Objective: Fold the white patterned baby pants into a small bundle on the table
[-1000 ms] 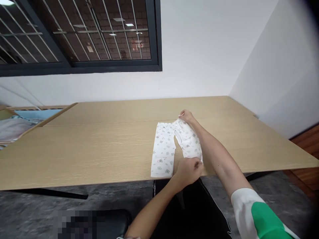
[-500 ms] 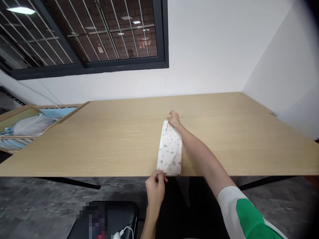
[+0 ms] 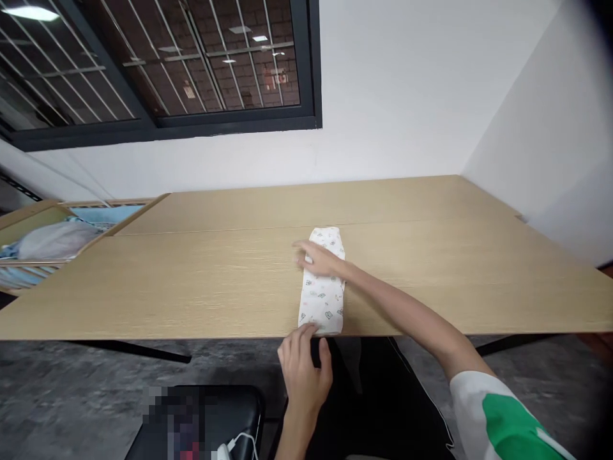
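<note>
A white cloth with small printed figures [image 3: 322,300] lies folded into a long narrow strip on the wooden table [image 3: 215,275], its near end at the table's front edge. Across its upper part reaches my right hand [image 3: 320,259], slightly blurred, fingers stretched toward the left; whether the palm presses on the fabric I cannot tell. At the near left corner of the strip is my left hand [image 3: 305,367], fingers apart and fingertips by the table edge. Neither hand grips the cloth.
A black stool [image 3: 230,409] with a white cable [image 3: 244,437] stands below at the left front. A wooden crib [image 3: 122,223] with bedding [image 3: 60,239] adjoins the table's left end. A barred window [image 3: 230,121] and white wall rise behind.
My right hand has let go of the cloth's far end and moved left and nearer, over the fabric. My left hand's pinch at the near corner has opened.
</note>
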Tool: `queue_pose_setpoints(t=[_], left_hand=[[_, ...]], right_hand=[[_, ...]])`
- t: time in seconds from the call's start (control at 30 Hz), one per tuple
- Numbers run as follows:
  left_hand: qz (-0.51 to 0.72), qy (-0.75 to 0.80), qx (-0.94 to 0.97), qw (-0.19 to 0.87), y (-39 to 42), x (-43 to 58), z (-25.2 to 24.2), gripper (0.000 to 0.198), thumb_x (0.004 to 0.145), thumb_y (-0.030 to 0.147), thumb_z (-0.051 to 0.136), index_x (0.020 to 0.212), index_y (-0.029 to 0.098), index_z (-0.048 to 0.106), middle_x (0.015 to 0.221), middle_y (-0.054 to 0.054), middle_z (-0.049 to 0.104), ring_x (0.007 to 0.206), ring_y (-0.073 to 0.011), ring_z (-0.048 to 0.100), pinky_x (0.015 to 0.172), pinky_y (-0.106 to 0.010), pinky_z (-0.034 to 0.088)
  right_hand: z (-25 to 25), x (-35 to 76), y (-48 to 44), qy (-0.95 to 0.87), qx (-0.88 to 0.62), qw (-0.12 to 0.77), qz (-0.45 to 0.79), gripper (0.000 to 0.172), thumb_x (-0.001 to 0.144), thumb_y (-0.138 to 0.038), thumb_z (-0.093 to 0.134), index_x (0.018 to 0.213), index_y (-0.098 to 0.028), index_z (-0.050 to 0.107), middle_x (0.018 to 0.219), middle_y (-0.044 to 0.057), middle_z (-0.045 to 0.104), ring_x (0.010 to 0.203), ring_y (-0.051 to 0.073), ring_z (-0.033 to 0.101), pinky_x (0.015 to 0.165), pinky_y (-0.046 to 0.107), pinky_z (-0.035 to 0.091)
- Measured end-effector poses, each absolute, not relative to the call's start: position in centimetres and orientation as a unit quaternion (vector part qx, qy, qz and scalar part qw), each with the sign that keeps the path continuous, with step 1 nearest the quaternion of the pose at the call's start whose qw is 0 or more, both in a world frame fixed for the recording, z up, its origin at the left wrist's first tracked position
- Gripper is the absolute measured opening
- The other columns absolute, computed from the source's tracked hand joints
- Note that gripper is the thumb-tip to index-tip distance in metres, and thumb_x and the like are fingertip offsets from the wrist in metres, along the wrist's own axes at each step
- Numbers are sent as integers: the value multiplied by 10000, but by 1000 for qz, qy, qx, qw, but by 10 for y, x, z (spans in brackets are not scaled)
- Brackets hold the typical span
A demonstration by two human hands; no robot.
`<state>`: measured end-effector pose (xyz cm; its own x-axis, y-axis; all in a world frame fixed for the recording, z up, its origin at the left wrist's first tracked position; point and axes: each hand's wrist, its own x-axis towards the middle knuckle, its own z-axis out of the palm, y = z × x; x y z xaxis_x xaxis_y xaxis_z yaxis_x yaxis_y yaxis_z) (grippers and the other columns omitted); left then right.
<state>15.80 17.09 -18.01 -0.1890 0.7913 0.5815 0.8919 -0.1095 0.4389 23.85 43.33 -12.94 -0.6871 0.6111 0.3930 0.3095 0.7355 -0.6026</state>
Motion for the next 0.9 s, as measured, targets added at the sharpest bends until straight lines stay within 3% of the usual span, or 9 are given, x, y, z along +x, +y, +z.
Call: queue_pose_setpoints(t=[0.1,0.2,0.27,0.37,0.5,0.7,0.9], left_hand=[[-311,-685,-655,78,166,181,-187,435,1014,280,487,1434,205,566,1469,-160,596,1372,-321,512,1036,-482,370],[-249,-718,-645,75,161,197,-199,401,1008,316,503,1366,190,632,1452,-169,610,1383,-360,496,1055,-549,344],[-232,-729,-640,73,159,200,-207,368,1000,322,516,1297,178,679,1407,-173,641,1361,-372,514,1065,-579,339],[-230,-727,-641,84,159,199,-212,409,996,281,525,1381,208,641,1480,-176,592,1401,-370,489,1078,-598,337],[-242,-720,-646,74,160,197,-211,528,988,243,537,1511,315,528,1608,-123,468,1449,-374,460,1054,-584,388],[-247,-718,-646,73,160,196,-212,557,981,232,568,1526,327,513,1615,-113,459,1444,-397,469,1025,-572,433],[-231,-717,-653,75,162,194,-208,513,987,236,564,1491,329,551,1615,-100,461,1439,-380,469,1010,-558,442]], right_hand=[[-127,252,371,-924,-148,213,282,594,1021,-465,541,1592,-357,419,1675,-21,355,1544,263,341,1283,462,290],[-133,264,330,-929,-114,146,320,639,981,-469,602,1578,-511,380,1653,-176,336,1555,234,313,1310,410,262],[-140,270,321,-933,-109,114,323,626,971,-470,605,1558,-541,398,1615,-210,389,1551,236,318,1315,408,264],[-154,272,335,-947,-135,88,276,588,995,-483,539,1568,-503,410,1615,-185,401,1560,242,298,1321,422,234],[-170,269,387,-962,-184,96,178,580,1035,-535,421,1606,-445,368,1683,-136,285,1581,221,240,1318,404,187],[-183,260,479,-942,-288,104,136,646,1063,-568,366,1607,-222,411,1694,92,284,1591,298,193,1295,521,126],[-185,259,523,-906,-386,112,130,667,1056,-576,364,1617,-214,387,1711,105,203,1598,299,167,1288,546,119]])
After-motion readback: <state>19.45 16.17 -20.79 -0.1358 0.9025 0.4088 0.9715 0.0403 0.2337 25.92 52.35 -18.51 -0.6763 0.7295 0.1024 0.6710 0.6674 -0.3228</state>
